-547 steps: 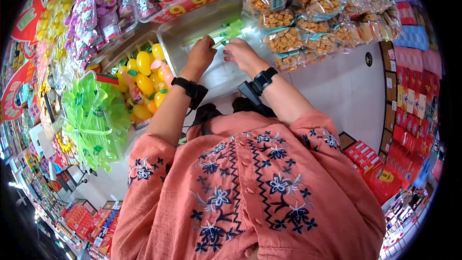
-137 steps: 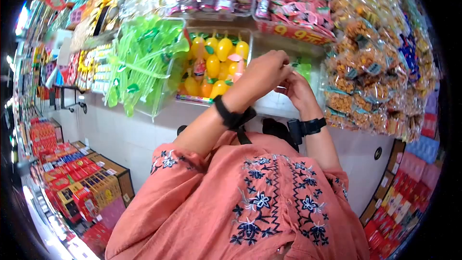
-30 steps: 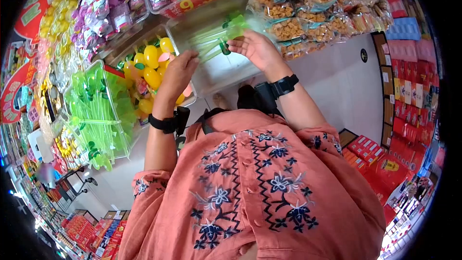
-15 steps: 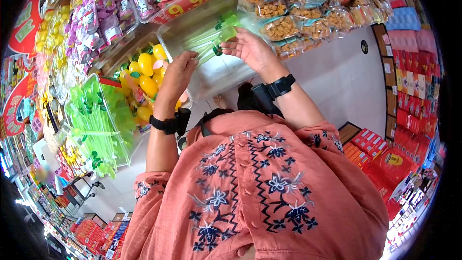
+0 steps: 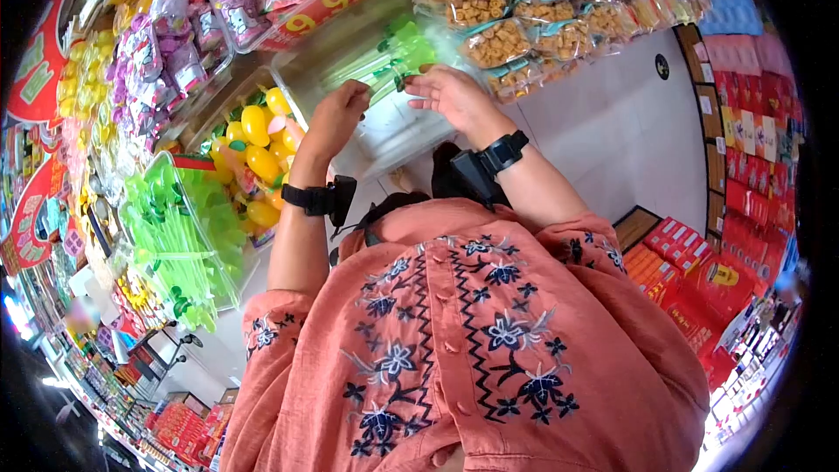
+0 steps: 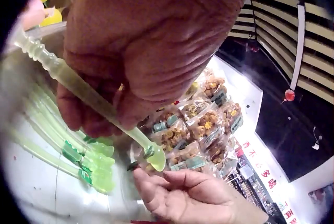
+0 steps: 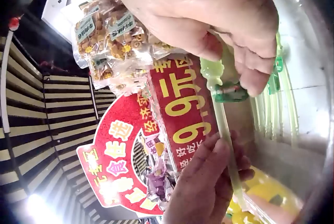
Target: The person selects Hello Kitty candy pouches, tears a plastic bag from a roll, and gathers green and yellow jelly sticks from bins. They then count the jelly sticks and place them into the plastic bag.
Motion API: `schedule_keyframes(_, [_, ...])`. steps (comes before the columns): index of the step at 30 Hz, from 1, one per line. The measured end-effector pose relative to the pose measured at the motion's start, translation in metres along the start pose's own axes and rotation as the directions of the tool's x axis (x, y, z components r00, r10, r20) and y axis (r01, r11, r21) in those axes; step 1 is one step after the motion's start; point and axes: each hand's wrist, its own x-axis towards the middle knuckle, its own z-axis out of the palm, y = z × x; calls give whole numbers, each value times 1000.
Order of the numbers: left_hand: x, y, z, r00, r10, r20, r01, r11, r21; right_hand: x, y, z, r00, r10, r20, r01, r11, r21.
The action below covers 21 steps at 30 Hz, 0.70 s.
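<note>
My left hand (image 5: 336, 118) pinches the shaft of a long, translucent pale green plastic-looking stick (image 6: 78, 85) with a ridged end. My right hand (image 5: 454, 98) is at the stick's other end, thumb and fingers around its wider head, where a dark green leaf-like piece (image 7: 229, 93) is attached. In the left wrist view that head shows just above the right fingertips. Both hands are over a clear plastic bin (image 5: 393, 156), in which several like green sticks (image 6: 96, 164) lie side by side, heads together.
Left of the bin stands a tray of yellow mango-shaped items (image 5: 260, 162), then a box heaped with green sticks (image 5: 170, 236). Bagged brown snacks (image 5: 502, 39) are piled at the bin's right. A red price sign (image 5: 336, 9) edges the far side.
Over the last second the hands have drawn slightly closer together, and the head view has shifted a little. Against 4.6 s ago, the view has turned and more green sticks show in the bin.
</note>
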Motion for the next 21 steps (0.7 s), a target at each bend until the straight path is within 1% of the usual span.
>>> schedule_keyframes(1, [4, 0, 2, 1000, -9, 7, 9, 1000, -2, 0, 2, -2, 1000, 12, -11, -12, 1000, -17])
schedule_keyframes(4, [19, -9, 12, 1000, 14, 17, -16, 991, 135, -7, 2, 3, 996, 54, -67, -59, 996, -69])
schedule_keyframes(7, [33, -14, 19, 992, 119, 42, -126, 954, 273, -13, 3, 2, 992, 74, -104, -86, 988, -125])
schedule_keyframes(10, [47, -16, 30, 990, 98, 101, -118, 970, 211, -10, 7, -5, 989, 74, -131, -99, 975, -198])
schedule_keyframes(11, [52, -19, 35, 992, 63, 111, -84, 977, 197, -9, 7, -8, 987, 72, -142, -103, 969, -223])
schedule_keyframes(13, [58, -28, 47, 991, -6, 136, -17, 986, 168, -11, 6, -7, 986, 81, -144, -111, 970, -218])
schedule_keyframes(16, [63, -38, 60, 972, -145, 184, 146, 989, 7, -11, 6, -10, 986, 89, -142, -119, 968, -219])
schedule_keyframes(17, [67, -46, 63, 963, -170, 211, 173, 985, 6, -10, 7, -11, 986, 90, -141, -120, 968, -221])
schedule_keyframes(20, [79, -78, 69, 977, -98, 191, 60, 979, 194, -12, 8, -10, 987, 91, -132, -124, 955, -269])
schedule_keyframes(21, [84, -89, 73, 982, -78, 174, 35, 971, 237, -14, 8, -9, 992, 87, -87, -113, 924, -365])
